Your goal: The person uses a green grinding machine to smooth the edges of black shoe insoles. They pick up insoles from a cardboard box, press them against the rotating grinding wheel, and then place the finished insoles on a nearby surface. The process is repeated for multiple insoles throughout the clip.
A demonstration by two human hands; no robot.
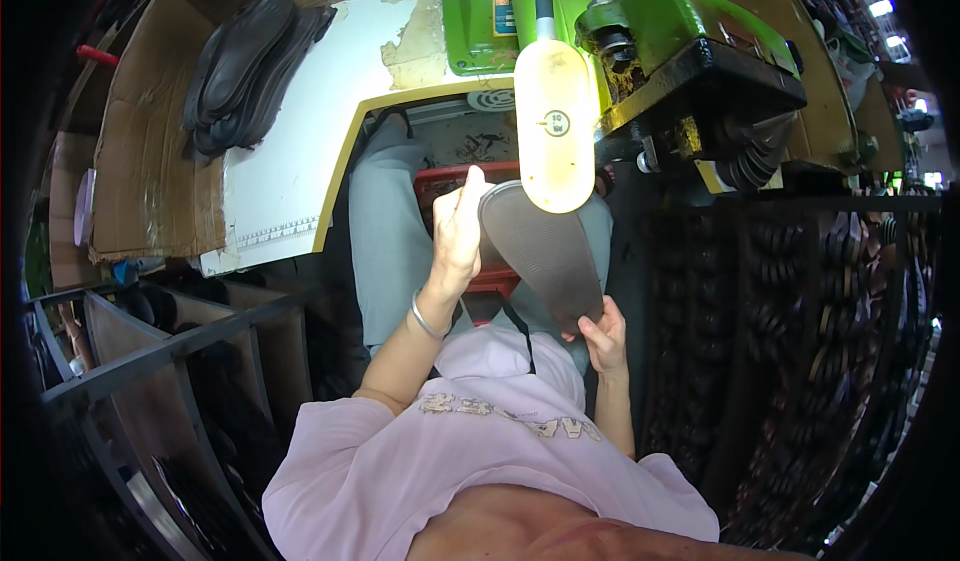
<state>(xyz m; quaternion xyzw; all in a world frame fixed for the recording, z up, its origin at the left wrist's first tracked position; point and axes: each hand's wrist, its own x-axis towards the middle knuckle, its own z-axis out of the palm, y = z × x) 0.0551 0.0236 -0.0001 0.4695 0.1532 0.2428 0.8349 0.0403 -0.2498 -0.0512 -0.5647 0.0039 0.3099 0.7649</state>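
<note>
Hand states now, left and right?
Left hand: closed, holding the dark brown, ribbed, sole-shaped piece by its wide end.
Right hand: closed, holding the same piece by its narrow end.

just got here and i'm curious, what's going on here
A person is holding a dark shoe sole, the left hand at its wide end and the right hand at its narrow end. A lit lamp partly covers it in this view. A green machine stands beyond, and more soles lie piled to the left.

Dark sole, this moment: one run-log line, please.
dark sole: ribbed face visible | left hand: holds wider end | right hand: holds narrower end | sole pile: upper left
</note>
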